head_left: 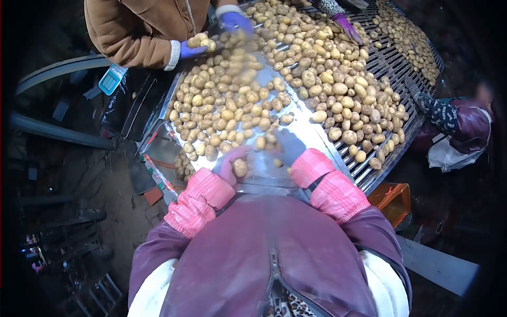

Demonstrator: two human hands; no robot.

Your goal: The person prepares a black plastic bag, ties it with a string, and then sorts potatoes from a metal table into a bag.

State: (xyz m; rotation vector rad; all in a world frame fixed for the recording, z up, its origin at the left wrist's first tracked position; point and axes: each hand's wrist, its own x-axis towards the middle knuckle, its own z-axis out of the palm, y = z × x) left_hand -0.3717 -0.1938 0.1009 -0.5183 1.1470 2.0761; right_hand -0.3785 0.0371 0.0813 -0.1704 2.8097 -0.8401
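My left hand, in a pinkish-purple glove, is curled around a potato at the near edge of the metal sorting table. My right hand, in a grey glove, is smeared by motion over the bare sheet metal. Close to its fingers are a few blurred potatoes, and what it grips, if anything, I cannot tell. Beyond both hands spreads a loose layer of potatoes. Pink sleeve covers reach up to my wrists.
Across the table a person in a brown jacket handles potatoes with purple gloves. A larger heap of potatoes lies to the right on slotted bars. Another person stands at the far right. An orange crate sits below the table's right side.
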